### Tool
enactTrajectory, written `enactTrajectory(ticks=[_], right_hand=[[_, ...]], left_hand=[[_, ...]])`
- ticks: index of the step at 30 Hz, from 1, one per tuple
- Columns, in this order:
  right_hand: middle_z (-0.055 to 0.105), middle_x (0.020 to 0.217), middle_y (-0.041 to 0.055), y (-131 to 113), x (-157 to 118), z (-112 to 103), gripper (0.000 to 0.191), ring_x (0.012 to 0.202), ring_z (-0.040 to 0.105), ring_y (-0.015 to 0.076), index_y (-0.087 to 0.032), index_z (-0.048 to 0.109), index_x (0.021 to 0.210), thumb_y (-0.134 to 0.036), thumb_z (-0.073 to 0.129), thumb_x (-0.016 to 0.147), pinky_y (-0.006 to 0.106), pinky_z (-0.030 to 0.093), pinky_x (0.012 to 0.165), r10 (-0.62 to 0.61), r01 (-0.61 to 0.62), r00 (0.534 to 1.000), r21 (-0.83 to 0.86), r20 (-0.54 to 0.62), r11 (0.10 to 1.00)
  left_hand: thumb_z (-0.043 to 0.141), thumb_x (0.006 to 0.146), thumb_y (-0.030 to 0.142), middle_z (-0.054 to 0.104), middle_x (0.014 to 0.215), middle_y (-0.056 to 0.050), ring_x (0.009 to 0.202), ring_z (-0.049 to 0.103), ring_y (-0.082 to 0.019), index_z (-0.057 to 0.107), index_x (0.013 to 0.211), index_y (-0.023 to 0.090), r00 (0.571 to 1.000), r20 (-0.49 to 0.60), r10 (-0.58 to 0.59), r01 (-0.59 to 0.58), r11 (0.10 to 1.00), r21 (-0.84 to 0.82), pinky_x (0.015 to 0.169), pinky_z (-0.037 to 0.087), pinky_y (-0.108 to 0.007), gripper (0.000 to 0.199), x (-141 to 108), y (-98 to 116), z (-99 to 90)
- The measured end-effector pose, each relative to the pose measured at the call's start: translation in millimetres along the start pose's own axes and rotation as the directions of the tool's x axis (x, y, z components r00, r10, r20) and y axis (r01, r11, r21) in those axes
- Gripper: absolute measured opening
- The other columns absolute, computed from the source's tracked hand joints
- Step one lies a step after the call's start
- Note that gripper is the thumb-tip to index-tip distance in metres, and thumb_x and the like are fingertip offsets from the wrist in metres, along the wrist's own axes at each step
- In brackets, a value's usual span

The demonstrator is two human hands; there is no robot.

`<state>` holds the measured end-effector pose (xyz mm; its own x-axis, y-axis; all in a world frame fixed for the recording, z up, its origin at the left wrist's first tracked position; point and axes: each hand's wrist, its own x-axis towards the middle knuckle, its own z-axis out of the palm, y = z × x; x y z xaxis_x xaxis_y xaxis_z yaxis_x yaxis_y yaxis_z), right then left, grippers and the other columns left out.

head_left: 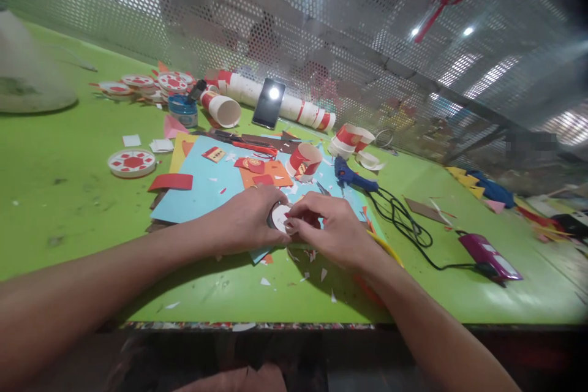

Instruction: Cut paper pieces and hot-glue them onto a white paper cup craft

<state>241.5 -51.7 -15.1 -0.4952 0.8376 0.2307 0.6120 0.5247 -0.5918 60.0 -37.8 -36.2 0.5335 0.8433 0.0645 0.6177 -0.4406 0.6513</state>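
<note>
My left hand [245, 217] curls its thumb and fingers around the rim of a small white disc [278, 218], low over the near edge of the blue paper [184, 199]. At the disc's right side, my right hand [337, 226] pinches a small reddish piece against its face; the fingertips partly hide that piece. Just beyond the hands, a cut red-and-white paper cup [304, 162] stands on the sheet. Orange paper [274, 173] and tiny scraps lie around it. Red-handled scissors [255, 147] rest farther back.
A blue glue gun [356, 176] lies to the right, its black cord running to a purple power strip [490, 257]. To the left is a finished white wheel with red pieces [132, 162]. A phone [269, 104] leans against stacked cups [245, 89] at the back.
</note>
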Motion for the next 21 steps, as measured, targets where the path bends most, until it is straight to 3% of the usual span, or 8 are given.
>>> enactTrajectory(ticks=[2, 4, 6, 9, 15, 21], right_hand=[[0.065, 0.071, 0.0028, 0, 0, -3, 0.006, 0.061, 0.057, 0.0119, -0.014, 0.067, 0.077, -0.015, 0.062, 0.077, 0.025, 0.045, 0.056, 0.158, -0.163, 0.987, 0.211, 0.041, 0.964], [0.067, 0.07, 0.0025, 0, 1, -8, 0.006, 0.062, 0.06, 0.0125, -0.015, 0.066, 0.077, -0.019, 0.062, 0.077, 0.026, 0.048, 0.056, 0.285, -0.307, 0.952, 0.401, 0.116, 0.863], [0.066, 0.064, 0.0003, 1, 2, -12, 0.005, 0.054, 0.058, 0.0099, -0.015, 0.066, 0.076, -0.02, 0.065, 0.075, 0.023, 0.047, 0.052, 0.353, -0.384, 0.922, 0.489, 0.16, 0.783], [0.062, 0.056, -0.0024, 4, 3, -17, 0.007, 0.047, 0.052, 0.0068, -0.015, 0.065, 0.074, -0.02, 0.069, 0.072, 0.021, 0.044, 0.048, 0.356, -0.396, 0.917, 0.531, 0.182, 0.749], [0.066, 0.063, -0.0002, 14, 2, -18, 0.012, 0.053, 0.053, 0.0063, -0.014, 0.064, 0.074, -0.025, 0.07, 0.075, 0.021, 0.045, 0.054, 0.275, -0.34, 0.94, 0.624, 0.202, 0.704], [0.062, 0.059, -0.0023, 10, 3, -18, 0.012, 0.05, 0.05, 0.0056, -0.015, 0.063, 0.072, -0.026, 0.067, 0.076, 0.019, 0.041, 0.049, 0.3, -0.343, 0.939, 0.55, 0.169, 0.762]], left_hand=[[0.064, 0.068, 0.045, 0.064, 0.092, -0.006, 0.08, 0.059, -0.024, 0.061, 0.101, 0.018, 1.0, 0.004, -0.011, 0.011, 1.0, 0.005, 0.064, 0.043, -0.032, 0.042, 0, 1, -1.1], [0.064, 0.068, 0.042, 0.064, 0.091, -0.006, 0.079, 0.059, -0.023, 0.061, 0.1, 0.018, 1.0, 0.015, -0.012, 0.012, 1.0, 0.005, 0.063, 0.043, -0.032, 0.04, 0, 2, -1.7], [0.064, 0.069, 0.042, 0.064, 0.091, -0.006, 0.078, 0.06, -0.023, 0.061, 0.101, 0.017, 1.0, 0.022, -0.015, 0.015, 1.0, -0.008, 0.063, 0.043, -0.032, 0.04, 0, 2, -2.1], [0.065, 0.068, 0.044, 0.065, 0.095, -0.007, 0.082, 0.06, -0.024, 0.061, 0.101, 0.017, 1.0, 0.012, -0.02, 0.02, 1.0, -0.022, 0.065, 0.043, -0.033, 0.043, 1, 2, -2.2], [0.066, 0.067, 0.044, 0.064, 0.095, -0.005, 0.083, 0.059, -0.023, 0.06, 0.103, 0.019, 1.0, -0.005, -0.027, 0.027, 0.999, -0.04, 0.068, 0.044, -0.033, 0.044, 2, -1, -0.2], [0.066, 0.067, 0.044, 0.065, 0.096, -0.005, 0.083, 0.06, -0.024, 0.061, 0.104, 0.019, 0.999, -0.009, -0.04, 0.04, 0.999, -0.033, 0.066, 0.044, -0.032, 0.045, 0, 0, -1.3]])
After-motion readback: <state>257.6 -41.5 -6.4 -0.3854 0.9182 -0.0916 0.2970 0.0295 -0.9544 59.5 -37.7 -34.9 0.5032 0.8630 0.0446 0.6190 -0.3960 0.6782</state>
